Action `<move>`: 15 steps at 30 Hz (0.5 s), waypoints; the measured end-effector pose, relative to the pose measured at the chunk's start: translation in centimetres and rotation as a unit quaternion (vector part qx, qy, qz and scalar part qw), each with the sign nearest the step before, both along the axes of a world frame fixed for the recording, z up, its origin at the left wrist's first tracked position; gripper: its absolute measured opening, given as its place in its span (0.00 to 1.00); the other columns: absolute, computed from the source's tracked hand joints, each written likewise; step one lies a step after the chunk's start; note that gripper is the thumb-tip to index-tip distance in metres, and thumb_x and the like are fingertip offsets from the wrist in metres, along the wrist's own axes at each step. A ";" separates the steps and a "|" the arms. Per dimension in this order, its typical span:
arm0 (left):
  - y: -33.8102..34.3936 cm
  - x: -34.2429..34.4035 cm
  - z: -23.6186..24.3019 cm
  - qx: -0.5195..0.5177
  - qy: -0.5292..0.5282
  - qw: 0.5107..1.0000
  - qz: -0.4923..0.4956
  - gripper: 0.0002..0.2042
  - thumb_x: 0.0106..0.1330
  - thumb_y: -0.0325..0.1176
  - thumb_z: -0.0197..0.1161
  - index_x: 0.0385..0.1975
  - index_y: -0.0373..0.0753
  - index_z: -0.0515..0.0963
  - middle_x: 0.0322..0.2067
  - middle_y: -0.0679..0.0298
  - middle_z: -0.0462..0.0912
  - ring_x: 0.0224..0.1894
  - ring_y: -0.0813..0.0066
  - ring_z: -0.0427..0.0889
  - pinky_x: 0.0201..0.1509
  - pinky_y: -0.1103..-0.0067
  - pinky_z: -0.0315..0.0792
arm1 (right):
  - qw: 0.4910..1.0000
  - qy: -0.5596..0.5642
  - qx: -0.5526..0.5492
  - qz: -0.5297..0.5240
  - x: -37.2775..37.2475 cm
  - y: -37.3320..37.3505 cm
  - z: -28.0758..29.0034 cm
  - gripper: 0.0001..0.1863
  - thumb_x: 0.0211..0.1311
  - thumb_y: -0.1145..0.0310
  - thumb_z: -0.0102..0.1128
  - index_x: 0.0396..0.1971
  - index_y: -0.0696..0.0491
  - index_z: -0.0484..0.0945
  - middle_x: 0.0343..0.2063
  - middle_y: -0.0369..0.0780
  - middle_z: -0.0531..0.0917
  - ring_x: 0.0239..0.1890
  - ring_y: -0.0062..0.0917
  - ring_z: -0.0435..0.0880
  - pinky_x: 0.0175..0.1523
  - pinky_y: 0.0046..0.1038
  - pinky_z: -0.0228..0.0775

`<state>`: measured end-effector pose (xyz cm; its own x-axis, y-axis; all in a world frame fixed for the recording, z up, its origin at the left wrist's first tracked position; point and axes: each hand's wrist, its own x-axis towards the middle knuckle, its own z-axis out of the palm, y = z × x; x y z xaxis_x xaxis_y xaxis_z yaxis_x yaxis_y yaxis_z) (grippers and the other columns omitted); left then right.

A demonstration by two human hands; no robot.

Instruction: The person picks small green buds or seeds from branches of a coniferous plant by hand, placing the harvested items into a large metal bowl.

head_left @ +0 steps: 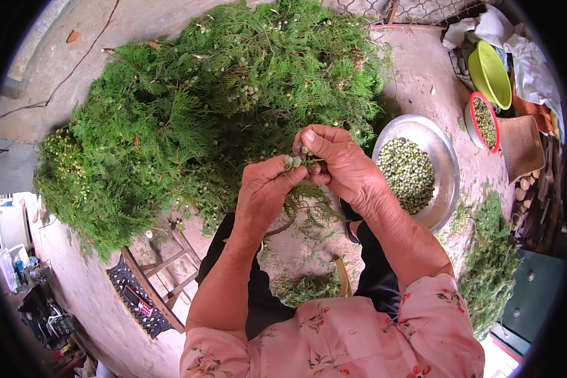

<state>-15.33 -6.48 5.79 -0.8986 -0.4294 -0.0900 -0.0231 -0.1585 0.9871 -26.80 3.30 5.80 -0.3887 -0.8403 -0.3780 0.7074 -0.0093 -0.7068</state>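
Observation:
My left hand (261,192) is closed, thumb and forefinger pinching a small evergreen sprig with pale green seed cones (292,162). Right beside it, my right hand (346,160) is also closed, its fingertips around a small roundish cone at the sprig's end. Both hands meet in front of a big heap of cut evergreen branches (164,120), feathery and dotted with similar cones. To the right of my right wrist stands a wide metal basin (448,167), partly filled with loose green cones (406,173).
A red-rimmed bowl (497,135) of green bits and a tilted yellow-green basin (490,75) are at the far right, near stacked firewood (538,208). Stripped greenery (491,258) lies at right. A wooden stool (146,286) with a phone (138,301) stands at left.

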 end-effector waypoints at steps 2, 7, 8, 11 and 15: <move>-0.2 0.0 0.0 0.003 -0.001 1.000 -0.005 0.05 0.56 0.29 0.59 0.28 0.34 0.78 0.18 0.76 0.71 0.21 0.89 0.63 0.24 0.87 0.56 | 1.000 0.029 0.012 0.001 0.0 0.0 -0.1 0.13 0.57 0.59 0.55 0.27 0.54 0.73 0.22 0.31 0.73 0.16 0.10 0.65 0.17 0.12 0.51; -1.1 0.4 -1.7 -0.098 -0.048 0.994 -0.021 0.06 0.56 0.30 0.59 0.26 0.33 0.77 0.18 0.76 0.71 0.21 0.89 0.63 0.24 0.87 0.56 | 0.989 0.137 0.017 0.059 0.1 -0.2 0.5 0.11 0.56 0.61 0.57 0.29 0.55 0.74 0.23 0.31 0.74 0.18 0.09 0.65 0.19 0.10 0.53; -1.1 0.3 -1.8 -0.098 -0.048 0.994 -0.022 0.06 0.56 0.30 0.59 0.26 0.33 0.77 0.18 0.76 0.71 0.21 0.89 0.63 0.24 0.87 0.56 | 0.962 0.267 -0.025 0.042 0.1 -0.4 -0.2 0.10 0.55 0.64 0.58 0.30 0.55 0.75 0.23 0.30 0.74 0.18 0.08 0.66 0.20 0.10 0.54; -1.0 0.3 -1.9 -0.085 -0.061 0.994 -0.026 0.07 0.56 0.30 0.59 0.25 0.33 0.77 0.19 0.75 0.72 0.22 0.89 0.64 0.25 0.87 0.57 | 0.924 0.377 -0.068 0.023 0.1 -0.5 -0.8 0.08 0.53 0.68 0.59 0.30 0.56 0.75 0.24 0.31 0.74 0.19 0.07 0.66 0.22 0.09 0.56; -0.6 0.0 -0.7 -0.044 -0.034 0.998 -0.012 0.07 0.56 0.30 0.59 0.23 0.33 0.76 0.17 0.74 0.71 0.21 0.89 0.64 0.24 0.88 0.56 | 0.972 0.236 -0.003 0.023 0.3 -0.4 -0.3 0.08 0.54 0.69 0.58 0.31 0.57 0.74 0.24 0.31 0.74 0.18 0.08 0.66 0.20 0.11 0.56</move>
<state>-15.36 -7.04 5.12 -0.9019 -0.4166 -0.1139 -0.0932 -0.0697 0.9932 -26.49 2.89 5.47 -0.4791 -0.8628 -0.1617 0.3046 0.0094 -0.9524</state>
